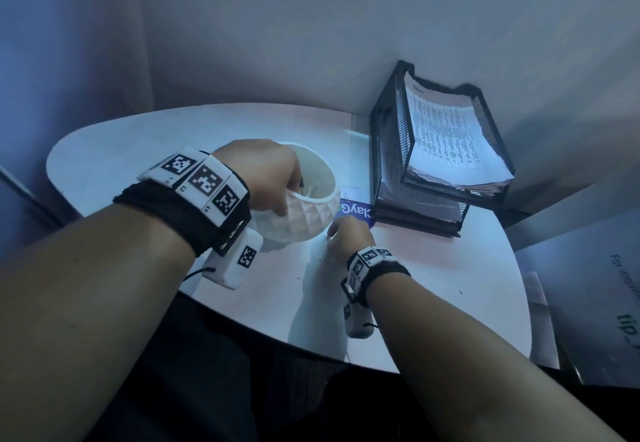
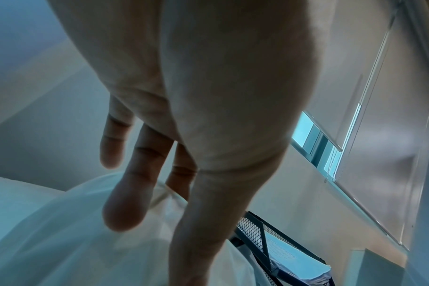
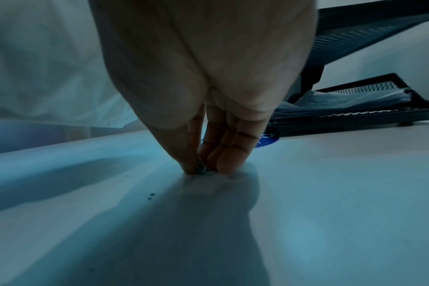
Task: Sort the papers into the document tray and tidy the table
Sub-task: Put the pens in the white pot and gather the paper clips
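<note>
pinching a clip (image 3: 203,170) off the table (image 1: 433,268) with right hand (image 1: 349,237), left hand (image 1: 266,178) gripping the tilted cup (image 1: 304,213), risking a fumbled clip or spilled contents

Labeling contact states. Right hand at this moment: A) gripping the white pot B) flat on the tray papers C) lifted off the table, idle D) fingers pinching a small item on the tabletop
D: the right hand's fingers pinch a small item against the table; the left hand holds the white pot.
</note>
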`<state>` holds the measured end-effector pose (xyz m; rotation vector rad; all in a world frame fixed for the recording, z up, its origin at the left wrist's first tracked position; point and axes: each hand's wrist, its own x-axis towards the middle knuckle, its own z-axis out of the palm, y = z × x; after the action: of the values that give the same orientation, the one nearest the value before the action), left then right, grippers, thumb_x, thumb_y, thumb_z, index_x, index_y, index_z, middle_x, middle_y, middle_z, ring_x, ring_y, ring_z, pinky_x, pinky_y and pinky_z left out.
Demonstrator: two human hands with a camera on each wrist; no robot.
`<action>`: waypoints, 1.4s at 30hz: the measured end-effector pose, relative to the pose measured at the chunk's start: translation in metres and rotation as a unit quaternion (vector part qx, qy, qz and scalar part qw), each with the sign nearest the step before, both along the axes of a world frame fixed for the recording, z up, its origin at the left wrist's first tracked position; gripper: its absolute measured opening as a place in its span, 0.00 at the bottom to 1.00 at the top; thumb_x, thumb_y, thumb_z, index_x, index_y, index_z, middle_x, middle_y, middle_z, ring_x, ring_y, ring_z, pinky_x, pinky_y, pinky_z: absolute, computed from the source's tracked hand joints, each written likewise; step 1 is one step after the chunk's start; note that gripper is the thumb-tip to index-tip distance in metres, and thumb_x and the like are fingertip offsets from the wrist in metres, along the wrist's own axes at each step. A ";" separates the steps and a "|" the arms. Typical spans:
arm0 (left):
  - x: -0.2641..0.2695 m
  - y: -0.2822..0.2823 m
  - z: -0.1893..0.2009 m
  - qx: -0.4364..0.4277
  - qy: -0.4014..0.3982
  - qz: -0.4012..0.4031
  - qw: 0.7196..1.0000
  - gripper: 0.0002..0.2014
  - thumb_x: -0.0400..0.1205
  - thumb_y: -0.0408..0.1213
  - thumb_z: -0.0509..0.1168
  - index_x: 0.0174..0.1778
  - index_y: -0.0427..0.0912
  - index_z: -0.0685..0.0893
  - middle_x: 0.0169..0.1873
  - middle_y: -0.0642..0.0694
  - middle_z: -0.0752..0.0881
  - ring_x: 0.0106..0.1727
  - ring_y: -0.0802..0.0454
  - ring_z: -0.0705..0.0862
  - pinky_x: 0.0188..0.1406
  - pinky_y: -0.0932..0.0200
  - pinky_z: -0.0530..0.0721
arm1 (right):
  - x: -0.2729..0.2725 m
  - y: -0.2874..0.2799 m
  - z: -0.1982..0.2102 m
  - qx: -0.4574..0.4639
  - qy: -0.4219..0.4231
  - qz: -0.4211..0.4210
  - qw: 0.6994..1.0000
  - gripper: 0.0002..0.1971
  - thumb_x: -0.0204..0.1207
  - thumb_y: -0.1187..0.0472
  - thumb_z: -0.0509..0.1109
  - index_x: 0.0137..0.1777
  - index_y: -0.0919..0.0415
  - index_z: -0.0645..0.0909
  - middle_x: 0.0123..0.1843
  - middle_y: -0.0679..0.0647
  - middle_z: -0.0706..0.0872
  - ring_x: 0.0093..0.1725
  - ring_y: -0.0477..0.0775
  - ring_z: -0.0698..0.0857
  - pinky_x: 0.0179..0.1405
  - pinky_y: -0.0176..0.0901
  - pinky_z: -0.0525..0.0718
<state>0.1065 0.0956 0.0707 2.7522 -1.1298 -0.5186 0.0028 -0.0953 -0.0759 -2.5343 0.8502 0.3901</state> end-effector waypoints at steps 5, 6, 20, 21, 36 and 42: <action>-0.002 0.000 0.002 0.003 0.004 -0.002 1.000 0.16 0.74 0.48 0.81 0.57 0.61 0.90 0.36 0.62 0.76 0.47 0.51 0.82 0.39 0.57 0.74 | -0.004 -0.002 -0.001 0.007 0.016 0.000 1.000 0.09 0.76 0.65 0.72 0.55 0.58 0.87 0.41 0.49 0.79 0.54 0.60 0.89 0.59 0.50 0.90; -0.002 0.000 0.003 0.003 0.004 -0.002 1.000 0.16 0.74 0.47 0.80 0.57 0.61 0.90 0.36 0.62 0.76 0.47 0.51 0.82 0.39 0.57 0.74 | -0.007 -0.002 -0.003 0.009 0.014 0.001 1.000 0.08 0.75 0.66 0.71 0.53 0.59 0.87 0.43 0.51 0.82 0.53 0.59 0.89 0.57 0.49 0.90; -0.005 -0.003 0.004 0.008 0.009 -0.004 1.000 0.16 0.74 0.47 0.81 0.56 0.61 0.90 0.37 0.61 0.79 0.48 0.50 0.83 0.40 0.57 0.77 | 0.048 -0.025 0.131 0.343 -0.316 -0.107 0.878 0.07 0.76 0.80 0.73 0.47 0.70 0.84 0.38 0.60 0.85 0.34 0.54 0.83 0.35 0.41 0.89; -0.006 -0.004 0.005 0.007 0.009 -0.007 1.000 0.16 0.74 0.47 0.80 0.58 0.61 0.90 0.37 0.61 0.79 0.48 0.50 0.83 0.39 0.57 0.77 | 0.052 -0.019 0.135 0.344 -0.304 -0.074 0.885 0.05 0.75 0.79 0.75 0.46 0.71 0.86 0.38 0.62 0.86 0.35 0.55 0.85 0.37 0.45 0.90; 0.017 0.034 0.000 0.011 0.010 0.054 0.998 0.11 0.72 0.48 0.81 0.48 0.61 0.90 0.39 0.59 0.85 0.42 0.56 0.82 0.36 0.57 0.76 | -0.004 -0.054 0.008 -0.003 -0.090 -0.154 0.984 0.10 0.76 0.57 0.77 0.38 0.62 0.92 0.37 0.57 0.92 0.44 0.62 0.90 0.46 0.48 0.91; 0.026 0.046 -0.002 0.013 0.009 0.081 0.997 0.10 0.71 0.50 0.81 0.46 0.62 0.90 0.40 0.59 0.86 0.44 0.55 0.83 0.38 0.56 0.78 | 0.003 -0.044 -0.006 -0.032 -0.043 -0.115 0.992 0.05 0.75 0.64 0.75 0.43 0.63 0.92 0.41 0.59 0.92 0.46 0.63 0.90 0.47 0.46 0.91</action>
<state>0.1328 0.1411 0.0688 2.8232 -0.8921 -0.5393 0.0060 -0.1397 -0.0819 -2.4531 1.1230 0.1818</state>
